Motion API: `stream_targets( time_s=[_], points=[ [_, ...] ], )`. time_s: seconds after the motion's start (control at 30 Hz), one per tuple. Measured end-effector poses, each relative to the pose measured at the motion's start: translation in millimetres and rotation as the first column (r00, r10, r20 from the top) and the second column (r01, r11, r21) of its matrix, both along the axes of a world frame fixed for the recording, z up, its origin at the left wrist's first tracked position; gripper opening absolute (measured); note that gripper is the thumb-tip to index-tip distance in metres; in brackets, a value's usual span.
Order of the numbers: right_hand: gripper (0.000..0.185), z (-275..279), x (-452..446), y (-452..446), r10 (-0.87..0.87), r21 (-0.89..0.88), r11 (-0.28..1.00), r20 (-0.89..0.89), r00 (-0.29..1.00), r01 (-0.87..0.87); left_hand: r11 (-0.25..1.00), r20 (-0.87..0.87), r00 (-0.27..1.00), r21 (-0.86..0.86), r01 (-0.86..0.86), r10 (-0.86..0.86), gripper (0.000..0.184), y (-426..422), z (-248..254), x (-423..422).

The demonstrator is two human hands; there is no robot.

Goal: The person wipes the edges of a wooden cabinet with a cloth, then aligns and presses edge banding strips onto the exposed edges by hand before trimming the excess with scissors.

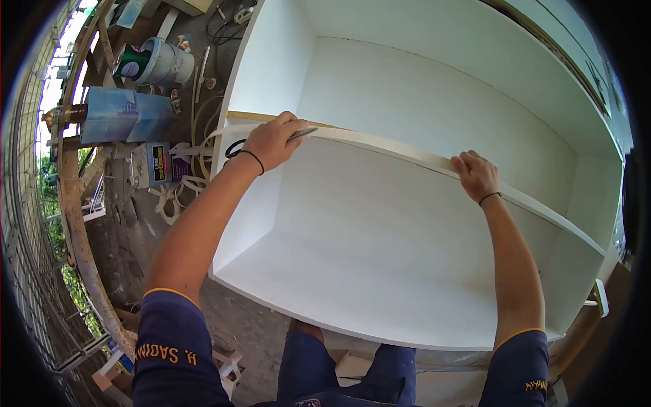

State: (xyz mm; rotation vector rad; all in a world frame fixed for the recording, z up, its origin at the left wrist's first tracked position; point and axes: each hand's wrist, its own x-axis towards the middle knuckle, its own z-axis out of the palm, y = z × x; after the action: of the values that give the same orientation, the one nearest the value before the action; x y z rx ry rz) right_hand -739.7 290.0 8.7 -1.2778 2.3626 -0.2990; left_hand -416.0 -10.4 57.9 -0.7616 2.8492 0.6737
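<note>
A white cabinet (380, 298) lies in front of me, with a middle shelf across it. Along the shelf's front edge runs a white edge-banding strip (386, 150), its left end curving loosely away past the cabinet side. Bare wood (242, 117) shows on the edge at the left. My left hand (270, 141) is closed around a pair of scissors (303, 133), the blade pointing right and a black handle loop showing by the wrist; it also rests at the strip. Farther right, my right hand (477, 176) is closed over the strip and shelf edge, thumb on top.
On the floor at the left are a white bucket (166, 62) with a green can (132, 62), a blue container (125, 114), a small printed box (150, 165) and coiled strip offcuts (166, 203). A metal-mesh side (30, 224) borders the left.
</note>
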Motion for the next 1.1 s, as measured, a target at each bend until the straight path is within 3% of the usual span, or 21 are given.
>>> stream_targets(
  time_s=[0.1, 0.17, 0.2, 0.23, 0.27, 0.43, 0.5, 0.67, 0.73, 0.8, 0.87, 0.9, 0.93, 1.0, 1.1],
  points=[
    [0.046, -1, 1, 0, -0.064, 0.032, 0.997, -0.016, 0.998, 0.064, 0.999, 0.033, 0.998, 0.013, -0.044, 0.044, 0.026, -26, 12, 5],
    [0.049, 0, 5, -2, -0.075, 0.033, 0.997, -0.027, 0.997, 0.076, 0.960, 0.035, 0.998, 0.275, -0.057, 0.049, 0.031, -68, 2, 31],
    [0.051, 0, 3, -2, -0.068, 0.034, 0.997, -0.040, 0.997, 0.070, 0.903, 0.223, 0.967, 0.381, -0.200, 0.121, 0.032, -78, 20, 35],
    [0.052, -3, 2, 0, -0.056, 0.015, 0.998, -0.063, 0.996, 0.057, 0.860, 0.412, 0.891, 0.366, -0.356, 0.193, 0.032, -89, 34, 36],
    [0.052, -5, 4, 2, -0.079, 0.044, 0.996, -0.075, 0.994, 0.082, 0.856, 0.429, 0.890, 0.391, -0.338, 0.155, 0.032, -109, 28, 51],
    [0.053, -6, 3, 1, -0.049, 0.031, 0.998, -0.108, 0.993, 0.052, 0.961, 0.307, 0.951, 0.250, -0.116, 0.035, 0.038, -130, 31, 58],
    [0.054, -9, 0, 3, -0.045, 0.028, 0.998, -0.117, 0.992, 0.048, 0.973, 0.409, 0.912, 0.217, -0.076, -0.019, 0.040, -132, 39, 55],
    [0.057, -2, 1, 0, -0.056, 0.053, 0.997, -0.087, 0.995, 0.061, 0.965, 0.473, 0.881, 0.234, -0.120, -0.005, 0.038, -147, 70, 62],
    [0.057, -4, 3, 2, -0.031, 0.079, 0.996, -0.107, 0.994, 0.040, 0.916, 0.507, 0.851, 0.263, -0.304, 0.138, 0.034, -142, 86, 62],
    [0.056, -4, 2, 4, -0.042, 0.088, 0.995, -0.126, 0.991, 0.054, 0.939, 0.502, 0.854, 0.205, -0.276, 0.141, 0.031, -143, 83, 65],
    [0.052, -1, 8, 4, -0.018, 0.041, 0.999, -0.160, 0.987, 0.025, 0.992, 0.313, 0.949, 0.098, -0.076, 0.041, 0.032, -146, 77, 73],
    [0.037, 0, 13, 3, -0.042, -0.019, 0.999, -0.153, 0.987, 0.040, 0.988, 0.321, 0.945, 0.116, -0.101, 0.059, 0.032, -146, 76, 76],
    [0.037, -2, 25, 0, -0.049, -0.023, 0.999, -0.142, 0.989, 0.047, 0.989, 0.330, 0.942, 0.111, -0.095, 0.054, 0.032, -145, 76, 80],
    [0.021, -4, 46, -19, -0.114, -0.248, 0.958, 0.124, 0.986, 0.142, 0.982, 0.307, 0.951, 0.160, -0.098, 0.045, 0.032, -145, 76, 82],
    [0.014, 0, 96, -56, -0.162, -0.363, 0.918, 0.021, 0.987, 0.158, 0.987, 0.299, 0.954, 0.143, -0.079, 0.032, 0.031, -157, 64, 93]
  ],
)
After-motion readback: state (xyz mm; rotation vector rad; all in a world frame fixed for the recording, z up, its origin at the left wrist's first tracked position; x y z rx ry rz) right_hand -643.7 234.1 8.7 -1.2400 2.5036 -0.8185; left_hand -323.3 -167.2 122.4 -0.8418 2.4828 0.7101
